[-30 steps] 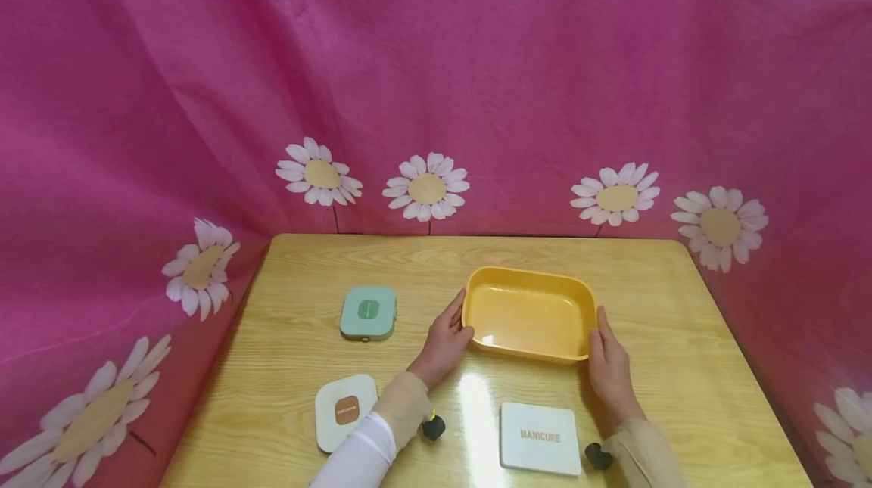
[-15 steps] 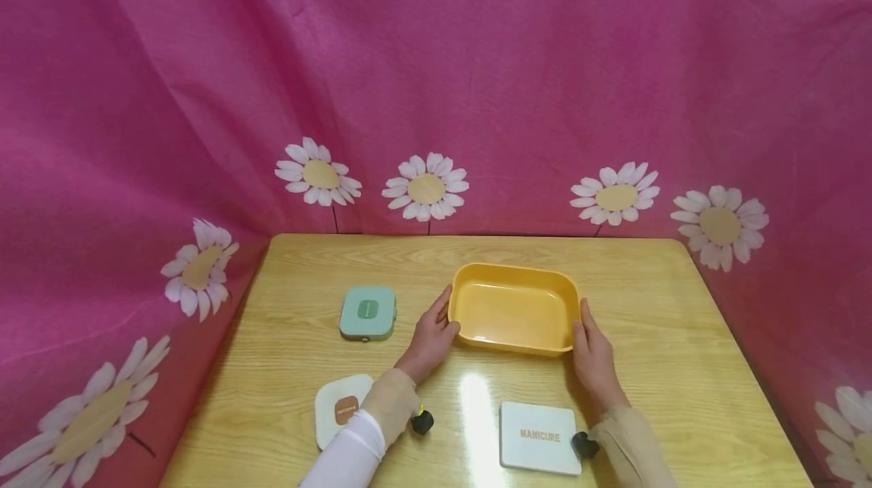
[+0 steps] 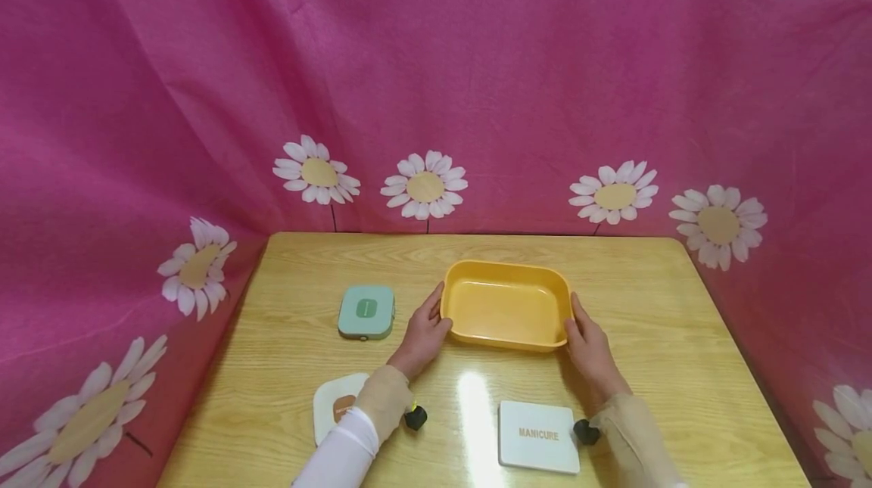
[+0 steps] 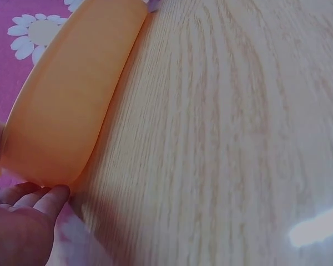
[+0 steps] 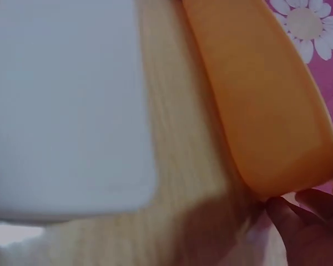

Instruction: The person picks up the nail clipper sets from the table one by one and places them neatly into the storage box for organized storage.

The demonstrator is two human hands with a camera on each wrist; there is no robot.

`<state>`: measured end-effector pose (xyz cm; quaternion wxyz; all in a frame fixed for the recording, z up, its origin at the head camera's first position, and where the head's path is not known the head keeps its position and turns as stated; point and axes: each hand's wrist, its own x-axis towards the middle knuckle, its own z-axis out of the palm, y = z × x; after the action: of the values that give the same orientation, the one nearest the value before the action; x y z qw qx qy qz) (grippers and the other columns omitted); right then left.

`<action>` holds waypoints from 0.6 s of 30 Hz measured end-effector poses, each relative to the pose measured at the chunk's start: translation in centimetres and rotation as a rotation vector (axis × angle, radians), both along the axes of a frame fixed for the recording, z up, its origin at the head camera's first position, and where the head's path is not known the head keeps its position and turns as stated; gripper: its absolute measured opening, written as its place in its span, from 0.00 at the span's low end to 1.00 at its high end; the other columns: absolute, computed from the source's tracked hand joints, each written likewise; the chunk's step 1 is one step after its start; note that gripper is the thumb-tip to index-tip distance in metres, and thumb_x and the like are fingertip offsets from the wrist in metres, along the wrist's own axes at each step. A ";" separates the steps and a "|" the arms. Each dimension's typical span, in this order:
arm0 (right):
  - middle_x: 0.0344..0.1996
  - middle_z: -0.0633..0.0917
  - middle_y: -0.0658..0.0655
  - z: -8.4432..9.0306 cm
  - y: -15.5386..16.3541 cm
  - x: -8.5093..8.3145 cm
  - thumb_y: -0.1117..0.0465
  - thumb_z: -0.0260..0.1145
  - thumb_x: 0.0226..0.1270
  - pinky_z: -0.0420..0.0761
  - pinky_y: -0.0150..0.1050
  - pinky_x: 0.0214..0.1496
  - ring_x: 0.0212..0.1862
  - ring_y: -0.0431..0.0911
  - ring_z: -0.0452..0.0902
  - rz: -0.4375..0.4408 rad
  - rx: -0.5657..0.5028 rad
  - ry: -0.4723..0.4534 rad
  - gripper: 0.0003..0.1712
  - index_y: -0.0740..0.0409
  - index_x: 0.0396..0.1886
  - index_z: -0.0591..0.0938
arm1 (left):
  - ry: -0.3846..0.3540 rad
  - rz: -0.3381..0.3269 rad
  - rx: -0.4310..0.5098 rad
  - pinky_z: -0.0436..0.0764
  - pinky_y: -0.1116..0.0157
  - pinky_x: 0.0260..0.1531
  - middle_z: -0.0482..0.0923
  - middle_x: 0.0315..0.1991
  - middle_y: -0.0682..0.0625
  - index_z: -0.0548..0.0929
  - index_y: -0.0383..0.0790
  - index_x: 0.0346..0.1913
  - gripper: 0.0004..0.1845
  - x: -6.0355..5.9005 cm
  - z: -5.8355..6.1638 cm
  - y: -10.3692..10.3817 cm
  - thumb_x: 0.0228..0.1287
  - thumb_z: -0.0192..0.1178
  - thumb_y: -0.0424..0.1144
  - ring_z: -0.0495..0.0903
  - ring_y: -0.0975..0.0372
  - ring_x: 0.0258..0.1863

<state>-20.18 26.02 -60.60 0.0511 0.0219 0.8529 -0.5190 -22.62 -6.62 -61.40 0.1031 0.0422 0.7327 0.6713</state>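
A yellow, rounded rectangular tray (image 3: 507, 310) is held at both ends in the head view. My left hand (image 3: 418, 337) grips its left end, thumb near the front corner and fingers along the end wall. At the right end, my right hand (image 3: 591, 348) grips it the same way. In the left wrist view, fingertips press low on the tray's orange-looking wall (image 4: 72, 105). The right wrist view has fingertips at the lower corner of the tray wall (image 5: 266, 105). Whether the tray's base touches the table cannot be told.
On the wooden table (image 3: 681, 367) lie a mint-green square case (image 3: 366, 312) left of the tray, a white case with a brown square (image 3: 334, 406) partly behind the left forearm, and a white "MANICURE" case (image 3: 538, 436) near the right wrist. A pink daisy-print curtain (image 3: 511, 94) surrounds the table.
Both hands have moved left together with the yellow tray, and slightly toward the back. The left forearm now covers more of the brown-marked white case. The cases have stayed in place.
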 end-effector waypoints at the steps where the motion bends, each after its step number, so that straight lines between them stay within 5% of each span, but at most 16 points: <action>1: 0.84 0.51 0.62 0.1 0.1 -0.1 0.57 0.46 0.88 0.56 0.52 0.81 0.82 0.58 0.49 0.014 -0.001 0.001 0.36 0.57 0.86 0.46 | -0.001 0.003 -0.006 0.69 0.55 0.72 0.55 0.83 0.43 0.52 0.46 0.85 0.41 0.0 0.0 -0.1 0.72 0.50 0.27 0.62 0.52 0.79; 5: 0.83 0.51 0.66 0.4 0.2 -0.6 0.63 0.47 0.87 0.57 0.53 0.80 0.82 0.60 0.49 0.065 -0.013 -0.004 0.36 0.61 0.86 0.46 | -0.017 0.014 -0.006 0.68 0.54 0.72 0.55 0.83 0.42 0.53 0.46 0.85 0.41 -0.2 0.2 -0.4 0.72 0.50 0.27 0.61 0.52 0.79; 9: 0.85 0.46 0.64 0.9 -0.2 -0.9 0.66 0.44 0.87 0.53 0.56 0.80 0.84 0.58 0.42 0.065 -0.191 -0.097 0.37 0.58 0.86 0.41 | -0.046 0.026 0.016 0.69 0.55 0.71 0.56 0.83 0.43 0.55 0.47 0.85 0.41 -0.4 0.2 -0.7 0.70 0.51 0.27 0.62 0.52 0.79; 13: 0.83 0.50 0.69 1.5 -0.7 -1.3 0.66 0.43 0.86 0.66 0.50 0.76 0.80 0.59 0.56 0.045 -0.278 -0.160 0.37 0.57 0.86 0.40 | -0.053 0.049 0.029 0.74 0.57 0.69 0.58 0.82 0.43 0.58 0.47 0.84 0.42 -0.8 0.1 -0.9 0.68 0.52 0.26 0.65 0.52 0.77; 18: 0.78 0.60 0.77 1.8 -0.9 -1.7 0.68 0.46 0.85 0.77 0.41 0.66 0.72 0.63 0.68 0.064 -0.204 -0.145 0.37 0.61 0.85 0.43 | -0.062 0.073 0.042 0.77 0.58 0.66 0.61 0.81 0.42 0.59 0.48 0.84 0.42 -0.9 0.2 -1.2 0.67 0.52 0.26 0.67 0.51 0.76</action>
<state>-21.86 25.08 -58.79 0.1312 0.0267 0.7899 -0.5984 -23.53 -7.83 -61.19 0.1002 -0.0032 0.7161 0.6908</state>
